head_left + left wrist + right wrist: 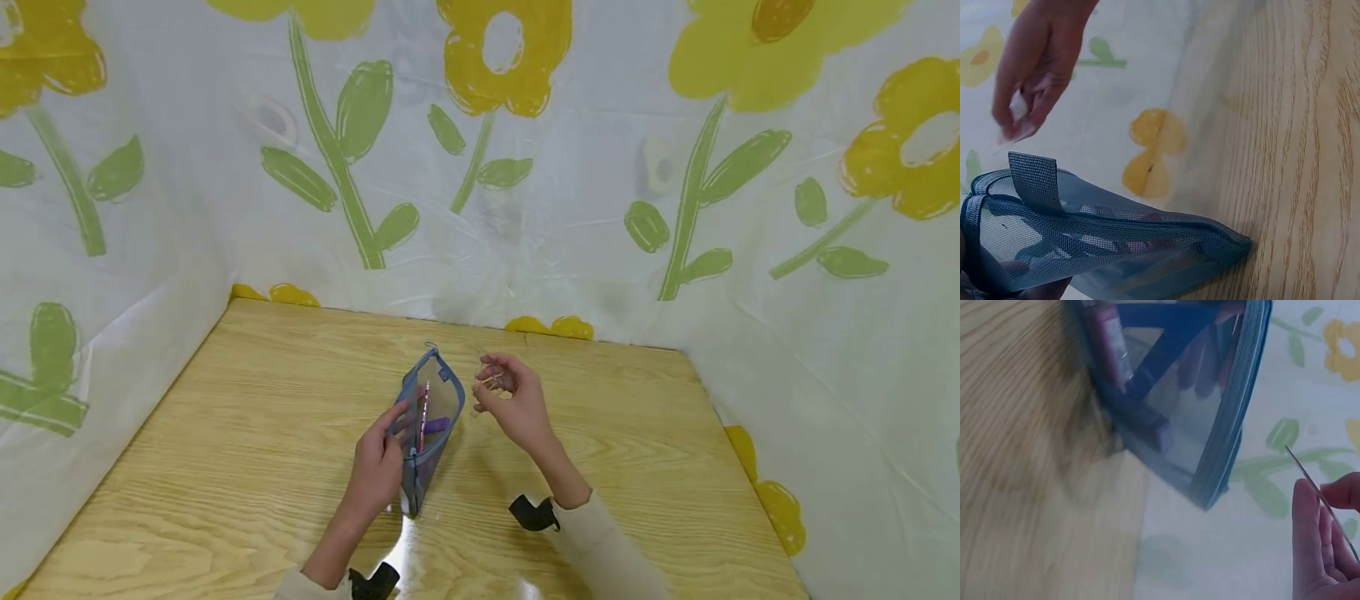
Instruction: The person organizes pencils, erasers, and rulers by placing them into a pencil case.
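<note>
A blue mesh zip pouch (435,471) stands upright with its mouth open. My left hand (378,467) grips its left side, some fingers showing through the mesh. Inside are a pink patterned pencil (424,421) and a purple item (437,425). Through the mesh in the right wrist view I see a blue set square (1163,353) and a pink tube-like item (1110,344). Just right of the opening, my right hand (517,408) pinches a thin, flat, clear piece (1319,494) between thumb and fingers, apart from the pouch. Its exact kind is hard to tell.
The wooden table (247,417) lies under the pouch. White cloth with yellow flowers (570,217) encloses it at the back and both sides. Black wrist mounts (534,513) sit at both sleeves.
</note>
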### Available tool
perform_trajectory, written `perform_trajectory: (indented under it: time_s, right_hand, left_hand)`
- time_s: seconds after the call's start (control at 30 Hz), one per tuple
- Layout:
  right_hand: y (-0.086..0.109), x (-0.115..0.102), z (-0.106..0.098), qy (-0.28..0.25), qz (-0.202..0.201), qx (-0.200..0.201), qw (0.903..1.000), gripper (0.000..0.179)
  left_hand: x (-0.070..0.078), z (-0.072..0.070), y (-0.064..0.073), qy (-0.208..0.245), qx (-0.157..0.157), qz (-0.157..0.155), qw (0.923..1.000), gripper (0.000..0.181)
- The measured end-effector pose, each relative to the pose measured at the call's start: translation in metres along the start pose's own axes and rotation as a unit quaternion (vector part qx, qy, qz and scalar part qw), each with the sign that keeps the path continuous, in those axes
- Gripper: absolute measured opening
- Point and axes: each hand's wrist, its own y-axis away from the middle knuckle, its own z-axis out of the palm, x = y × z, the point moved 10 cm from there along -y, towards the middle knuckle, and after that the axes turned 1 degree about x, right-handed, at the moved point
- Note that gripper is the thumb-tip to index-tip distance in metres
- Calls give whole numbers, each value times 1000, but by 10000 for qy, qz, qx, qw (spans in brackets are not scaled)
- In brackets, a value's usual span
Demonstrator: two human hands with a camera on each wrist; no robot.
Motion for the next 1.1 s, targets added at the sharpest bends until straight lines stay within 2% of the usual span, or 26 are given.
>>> perform_trajectory:
  time_s: [0.17,0.3,0.43,0.57,0.7,0.83,1.1]
  right_hand:
    - [-7,-13,17,-172,-295,273,9990,34]
    - [-9,-14,33,-265,-360,318,9985,34]
    - [-7,-7,49,-39,-309,288,9991,34]
    - [-2,-2,61,307,-50,197,9993,37]
    - [-1,6,63,620,36,130,9980,38]
    - [-1,4,62,891,72,106,9959,36]
    - [1,4,63,1293,461,-133,9904,34]
  left_hand:
    - [0,0,1,41,-29,16,10000,51]
    - [0,1,1,60,-62,-31,10000,51]
    - [1,-1,0,64,-47,54,10000,51]
    - [-1,-3,0,117,-26,39,9999,51]
    - [-2,-3,0,132,-49,52,9999,51]
    - [-1,-4,-1,97,-34,99,9999,51]
    - [-3,-7,0,49,17,87,9999,52]
